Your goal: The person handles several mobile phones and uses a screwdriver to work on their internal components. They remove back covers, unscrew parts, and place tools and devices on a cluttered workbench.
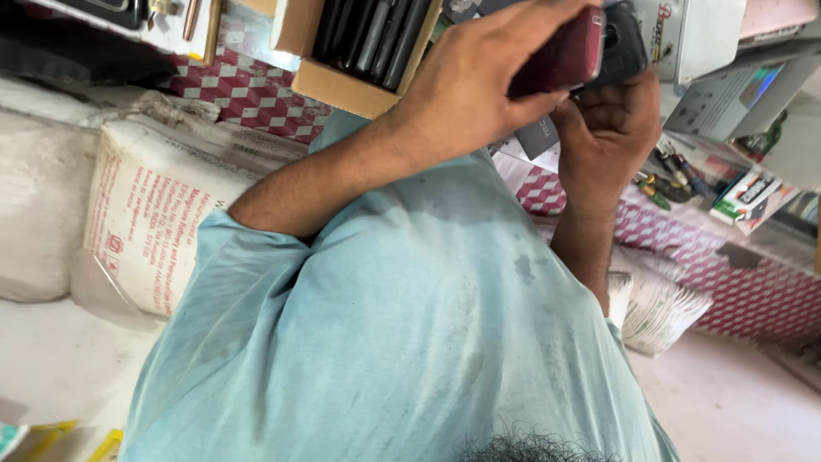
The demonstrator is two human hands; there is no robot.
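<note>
My left hand (pixel 475 81) is raised in front of my light blue shirt (pixel 410 325) and grips a dark red phone (pixel 560 53) by its edges. Just to its right, my right hand (pixel 609 128) holds a black device (pixel 623 44) that presses against the end of the red phone. The two hands touch around these objects. My fingers hide most of the black device, so I cannot make out its exact shape.
A cardboard box (pixel 329 81) of several dark phones sits behind my left hand. A white printed sack (pixel 154 214) lies at the left. The red-and-white checkered counter (pixel 753 295) carries tools (pixel 671 181), small cartons (pixel 735 94) and a paper stack (pixel 658 312).
</note>
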